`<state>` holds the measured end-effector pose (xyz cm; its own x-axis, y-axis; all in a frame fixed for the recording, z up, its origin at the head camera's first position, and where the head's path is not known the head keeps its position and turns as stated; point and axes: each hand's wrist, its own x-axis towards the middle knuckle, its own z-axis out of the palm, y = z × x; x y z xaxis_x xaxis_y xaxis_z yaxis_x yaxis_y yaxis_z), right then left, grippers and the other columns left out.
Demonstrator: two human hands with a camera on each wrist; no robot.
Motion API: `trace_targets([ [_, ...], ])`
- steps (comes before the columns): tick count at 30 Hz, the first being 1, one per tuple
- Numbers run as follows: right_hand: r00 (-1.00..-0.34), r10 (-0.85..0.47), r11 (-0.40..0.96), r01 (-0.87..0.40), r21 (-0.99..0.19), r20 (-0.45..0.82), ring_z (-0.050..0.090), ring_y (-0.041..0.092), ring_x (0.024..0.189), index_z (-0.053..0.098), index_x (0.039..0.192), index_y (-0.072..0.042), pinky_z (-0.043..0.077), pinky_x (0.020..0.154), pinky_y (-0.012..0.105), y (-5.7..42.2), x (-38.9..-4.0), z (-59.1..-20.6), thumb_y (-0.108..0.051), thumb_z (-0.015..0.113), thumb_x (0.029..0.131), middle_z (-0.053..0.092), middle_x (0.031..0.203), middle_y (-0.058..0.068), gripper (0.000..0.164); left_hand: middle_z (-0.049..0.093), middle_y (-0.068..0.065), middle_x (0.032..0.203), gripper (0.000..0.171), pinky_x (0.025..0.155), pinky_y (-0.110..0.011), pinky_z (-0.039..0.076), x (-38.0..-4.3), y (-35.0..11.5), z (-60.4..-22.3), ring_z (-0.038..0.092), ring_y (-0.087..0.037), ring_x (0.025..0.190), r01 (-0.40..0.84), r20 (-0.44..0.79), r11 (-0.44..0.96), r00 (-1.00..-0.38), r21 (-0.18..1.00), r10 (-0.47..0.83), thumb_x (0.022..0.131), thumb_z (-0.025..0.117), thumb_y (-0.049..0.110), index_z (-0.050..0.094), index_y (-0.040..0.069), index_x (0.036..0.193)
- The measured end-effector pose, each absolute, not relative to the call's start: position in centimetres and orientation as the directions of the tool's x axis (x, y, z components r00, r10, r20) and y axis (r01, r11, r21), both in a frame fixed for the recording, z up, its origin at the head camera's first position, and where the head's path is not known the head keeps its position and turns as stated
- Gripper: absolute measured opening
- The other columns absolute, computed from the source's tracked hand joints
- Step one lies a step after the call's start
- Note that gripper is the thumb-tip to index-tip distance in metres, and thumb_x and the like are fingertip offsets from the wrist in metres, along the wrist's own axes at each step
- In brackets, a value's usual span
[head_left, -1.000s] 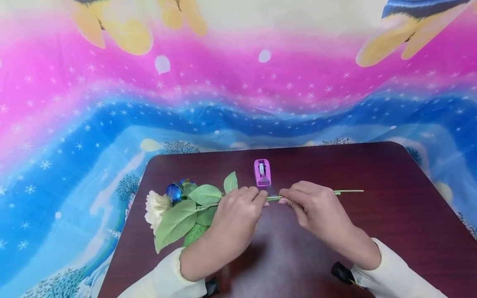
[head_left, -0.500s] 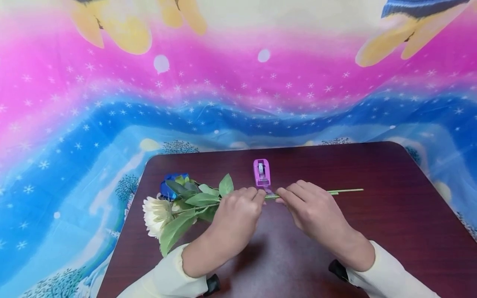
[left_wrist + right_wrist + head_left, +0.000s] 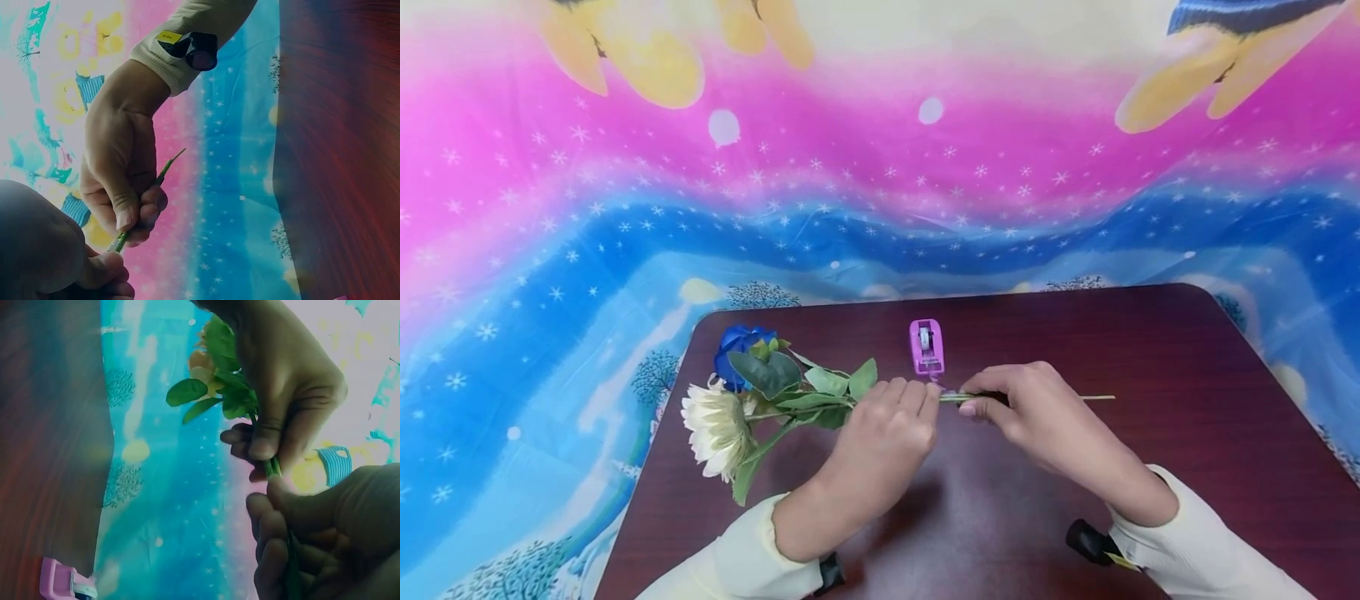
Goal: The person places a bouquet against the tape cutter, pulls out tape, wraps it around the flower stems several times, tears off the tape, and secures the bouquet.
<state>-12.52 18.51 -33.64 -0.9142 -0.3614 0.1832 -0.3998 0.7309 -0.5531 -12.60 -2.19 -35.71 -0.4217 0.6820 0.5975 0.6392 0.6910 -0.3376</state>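
Observation:
My left hand (image 3: pixel 887 429) grips the green stems (image 3: pixel 953 398) of a white flower (image 3: pixel 718 427) and a blue rose (image 3: pixel 737 354). Both blooms and their green leaves (image 3: pixel 831 382) spread out to the left of that hand. Close by on the right, my right hand (image 3: pixel 1041 417) pinches the same stems between thumb and fingers. One thin stem end sticks out beyond it. A bit of clear tape seems to lie by the left fingertips, too small to be sure. In the left wrist view the right hand (image 3: pixel 122 169) holds the stems near their ends.
A pink tape dispenser (image 3: pixel 927 347) stands just behind the hands on the dark red-brown table (image 3: pixel 1187 350). Behind the table hangs a printed cloth (image 3: pixel 880 167) in pink and blue. Dark wrist cameras (image 3: pixel 1088 542) are strapped at both sleeves.
The flowers have turned about their stems, so the blue rose now shows more fully at the back and the white flower faces differently. The right hand's fingers have shifted their grip on the stems.

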Motion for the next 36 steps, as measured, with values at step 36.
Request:
trace_targets([
  [36, -0.878, -0.374, 0.738, -0.478, -0.477, 0.3, 0.058, 0.001, 0.073, 0.078, 0.104, -0.013, 0.052, 0.066, 0.024, 17.7, -12.3, -35.0, -0.011, 0.072, 0.094, 0.073, 0.088, -0.007, 0.012, 0.073, -0.002, 0.084, 0.019, 0.062, -0.024, 0.054, -13.1, -2.3, -35.5, 0.066, -0.013, 0.07, 0.654, 0.532, 0.715, -0.525, -0.247, 0.664, 0.082, 0.083, 0.009, 0.079, 0.007, 0.1],
])
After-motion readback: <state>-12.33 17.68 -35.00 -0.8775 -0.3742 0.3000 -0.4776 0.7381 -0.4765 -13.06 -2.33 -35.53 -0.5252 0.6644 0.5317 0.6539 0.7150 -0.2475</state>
